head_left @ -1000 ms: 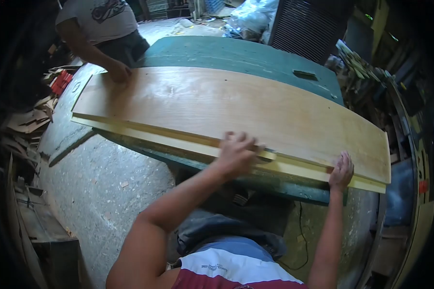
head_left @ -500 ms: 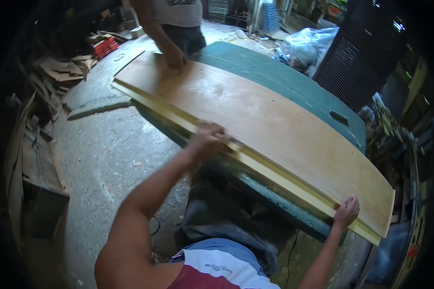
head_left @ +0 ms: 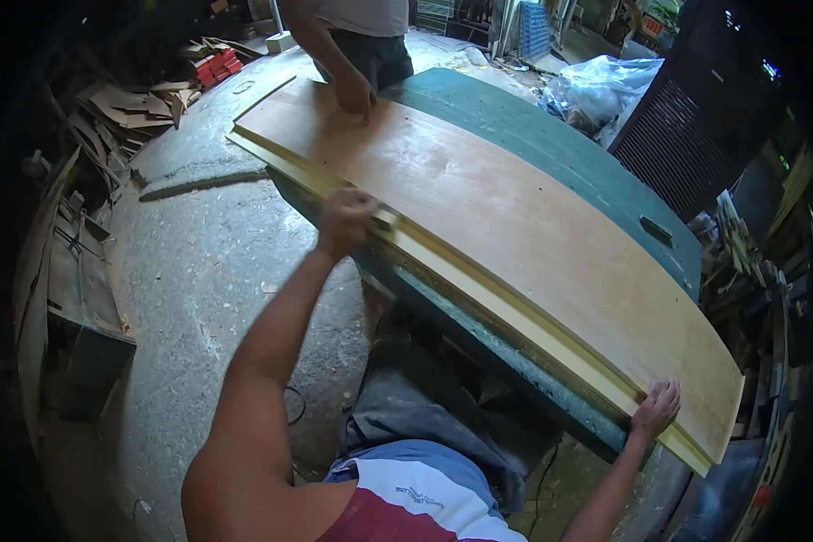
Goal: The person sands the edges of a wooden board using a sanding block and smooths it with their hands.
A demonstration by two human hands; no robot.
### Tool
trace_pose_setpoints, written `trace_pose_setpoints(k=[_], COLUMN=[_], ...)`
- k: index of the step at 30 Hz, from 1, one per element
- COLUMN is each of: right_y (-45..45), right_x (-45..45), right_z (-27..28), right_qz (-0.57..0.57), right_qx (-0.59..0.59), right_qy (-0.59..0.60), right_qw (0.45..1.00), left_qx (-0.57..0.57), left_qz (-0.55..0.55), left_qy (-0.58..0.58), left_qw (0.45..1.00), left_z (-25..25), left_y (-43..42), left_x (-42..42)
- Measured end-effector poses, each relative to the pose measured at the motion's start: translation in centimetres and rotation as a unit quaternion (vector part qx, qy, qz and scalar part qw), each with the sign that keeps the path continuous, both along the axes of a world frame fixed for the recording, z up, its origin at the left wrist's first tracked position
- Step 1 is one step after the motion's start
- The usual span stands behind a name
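A long, light-brown wooden panel (head_left: 515,226) lies on a green table (head_left: 479,113), with a pale strip (head_left: 524,321) along its near edge. My left hand (head_left: 345,221) is closed around a small wooden block (head_left: 386,222) at the near edge, left of the middle; its fingers are partly blurred. Near the right end, my right hand (head_left: 657,408) grips the panel's edge, fingers together over the top face and the thumb side hidden.
Across the panel, a co-worker's hand (head_left: 356,95) touches its far left end. Clear plastic (head_left: 596,90) and a dark louvered panel (head_left: 677,126) stand beyond the table. Wood scraps (head_left: 122,108) and a red stack (head_left: 217,68) lie at the back left.
My left hand has moved left along the near edge with the block. My right hand stays near the right end. The whole view has turned, so the panel now slants more steeply.
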State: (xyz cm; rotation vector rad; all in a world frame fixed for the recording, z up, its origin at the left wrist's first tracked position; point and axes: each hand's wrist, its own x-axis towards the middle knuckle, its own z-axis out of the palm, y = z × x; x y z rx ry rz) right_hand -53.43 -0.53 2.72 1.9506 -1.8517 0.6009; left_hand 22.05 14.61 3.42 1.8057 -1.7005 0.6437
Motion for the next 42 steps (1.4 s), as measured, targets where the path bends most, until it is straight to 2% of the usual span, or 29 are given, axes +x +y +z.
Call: trace_pose_setpoints(k=[2,3,5,6,8,9,11,13,15,16,17,18,19,20,21,23,25,28,29,31,33,35,37,39,42], right_y=[0.1,-0.1,0.0,0.0,-0.4,-1.0,-2.2,-6.8,-9.0,-8.9,-7.5,-6.4,-6.0,-5.9,-6.2,-6.5,-7.1,-5.8,-5.8,-6.0,-6.2,-6.1,-6.0,-6.1,-6.3], right_x=[-0.2,-0.7,-1.4,-1.6,-1.9,-2.3,-2.8,-6.1,-4.1,-2.2,1.1,3.0,3.3,3.1,2.4,1.0,0.1,1.0,1.5,1.5,1.4,1.3,1.2,0.2,-0.2], right_z=[0.0,-0.4,-0.3,0.0,0.5,1.3,3.1,-0.3,-0.5,1.0,3.5,4.9,5.1,5.6,6.3,6.0,5.7,5.0,5.6,5.9,5.7,6.0,5.5,5.2,4.6], right_qz=[-0.006,0.009,0.019,0.032,0.056,0.048,0.004,0.073,-0.004,-0.017,-0.072,-0.126,-0.138,-0.127,-0.112,-0.108,-0.100,-0.098,-0.098,-0.101,-0.095,-0.096,-0.097,-0.080,-0.076], right_qx=[0.008,0.004,0.006,0.018,0.019,0.020,0.150,0.050,0.060,0.055,0.098,0.142,0.138,0.177,0.214,0.202,0.197,0.178,0.171,0.156,0.148,0.148,0.149,0.148,0.141], right_qy=[0.004,0.005,0.010,0.008,-0.003,-0.007,-0.037,0.030,0.009,0.002,-0.013,-0.029,-0.037,-0.034,-0.028,-0.034,-0.039,-0.020,-0.029,-0.040,-0.042,-0.044,-0.052,-0.053,-0.056], right_qw=[1.000,1.000,1.000,0.999,0.998,0.999,0.988,0.996,0.998,0.998,0.993,0.981,0.980,0.975,0.970,0.973,0.974,0.979,0.980,0.982,0.983,0.983,0.983,0.984,0.985], left_qx=[-0.041,-0.038,0.000,0.011,-0.020,-0.024,-0.030,-0.012,-0.005,-0.041,-0.012,-0.008,-0.003,0.005,0.010,0.013,0.005,-0.002,0.000,0.002,-0.013,0.043,0.068,0.072,0.024], left_qz=[-0.049,-0.055,-0.080,-0.114,-0.059,-0.038,0.004,-0.037,-0.051,-0.087,-0.097,-0.144,-0.160,-0.169,-0.175,-0.154,-0.075,-0.038,-0.082,-0.183,-0.225,-0.298,-0.313,-0.336,-0.282], left_qy=[-0.033,-0.028,-0.090,-0.024,0.031,0.017,-0.011,0.015,-0.038,-0.029,0.019,0.012,0.016,0.006,-0.002,0.046,0.072,-0.074,-0.030,-0.022,0.020,0.082,0.053,0.061,0.017], left_qw=[0.997,0.997,0.993,0.993,0.998,0.999,0.999,0.999,0.998,0.995,0.995,0.989,0.987,0.986,0.985,0.987,0.995,0.997,0.996,0.983,0.974,0.950,0.946,0.937,0.959], left_z=[0.7,1.1,2.1,2.2,1.9,2.2,2.8,1.6,1.2,2.2,1.5,3.4,1.4,2.3,3.3,2.6,0.9,1.8,1.4,2.3,0.6,1.5,3.0,3.3,2.0], left_y=[-1.3,-1.5,-0.9,-0.3,0.2,0.7,1.5,0.3,-0.9,-1.1,-1.7,-1.5,-1.8,-1.4,-1.2,-1.3,-0.7,-0.1,-0.6,-2.1,-3.6,-4.2,-4.5,-4.7,-3.9], left_x=[-7.7,-9.8,-12.8,-11.1,-5.8,-3.7,0.6,0.5,-6.1,-11.0,-14.8,-18.7,-20.4,-20.9,-21.0,-16.2,-10.1,-8.6,-10.7,-17.9,-26.3,-34.0,-39.2,-39.1,-31.2])
